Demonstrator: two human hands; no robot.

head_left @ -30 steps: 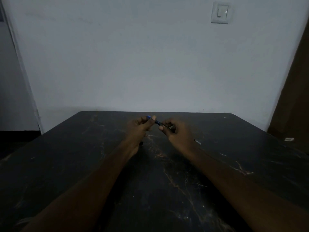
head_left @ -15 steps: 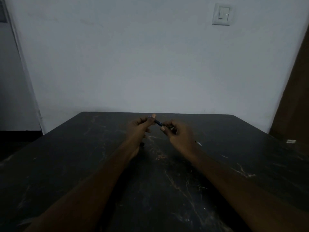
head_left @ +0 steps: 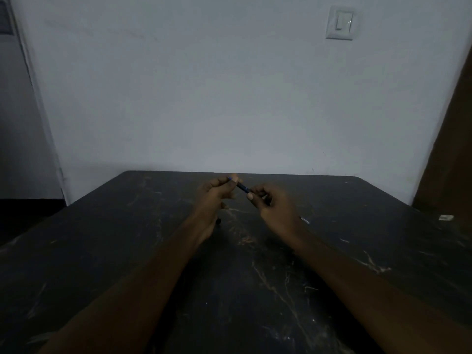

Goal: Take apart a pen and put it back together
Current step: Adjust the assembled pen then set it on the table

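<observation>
A dark pen (head_left: 242, 187) with a blue end is held between both hands above the far middle of the black table (head_left: 127, 251). My left hand (head_left: 217, 198) pinches its upper left end between thumb and fingers, where a bit of blue shows. My right hand (head_left: 270, 203) grips the lower right end with fingertips closed on it. Only a short dark stretch of the pen shows between the hands; the rest is hidden by the fingers. A small pale pen part (head_left: 304, 220) lies on the table just right of my right wrist.
The table is scratched and dark, its far edge against a white wall (head_left: 229, 98). A small dark piece (head_left: 218, 221) lies on the table under my left hand. A small white object (head_left: 446, 217) sits at the right edge. A brown door (head_left: 454, 149) stands at right.
The hands have drawn slightly apart, so a little more of the pen's dark barrel shows between them. Both hands keep their grip and stay in the same place.
</observation>
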